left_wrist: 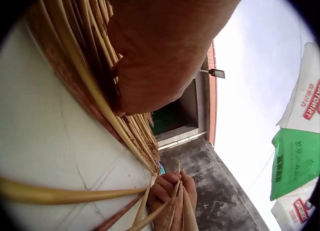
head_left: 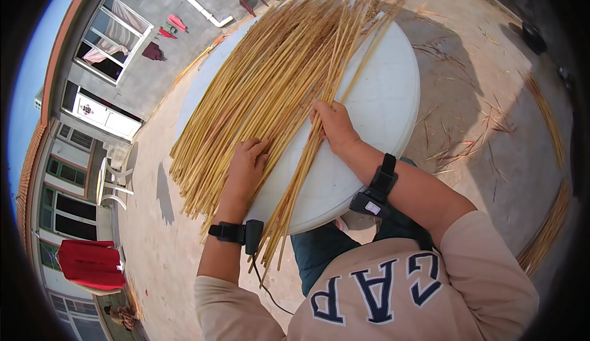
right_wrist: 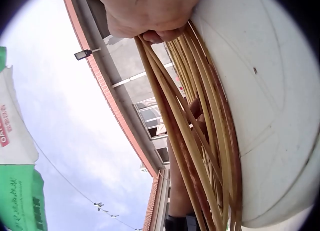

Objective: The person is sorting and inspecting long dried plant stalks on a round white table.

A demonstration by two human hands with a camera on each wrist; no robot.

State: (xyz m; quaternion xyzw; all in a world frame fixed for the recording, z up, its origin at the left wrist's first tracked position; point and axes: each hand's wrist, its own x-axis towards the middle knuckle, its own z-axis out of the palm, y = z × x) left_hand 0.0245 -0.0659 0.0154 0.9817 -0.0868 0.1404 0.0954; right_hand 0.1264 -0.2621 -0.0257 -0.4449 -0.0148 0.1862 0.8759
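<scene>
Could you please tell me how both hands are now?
Left hand: touching the long yellow-brown dried stalks; whether gripping cannot be told.
Right hand: closed, holding a small bunch of those stalks.

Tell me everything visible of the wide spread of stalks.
The wide spread of stalks is many long, thin, dry-looking plant stems, straw-yellow with some reddish-brown. They lie roughly side by side across the round white table, their bare near ends overhanging its edge and their brownish, feathery tops at the far end. The left hand touches them nearer the bare ends.
</scene>
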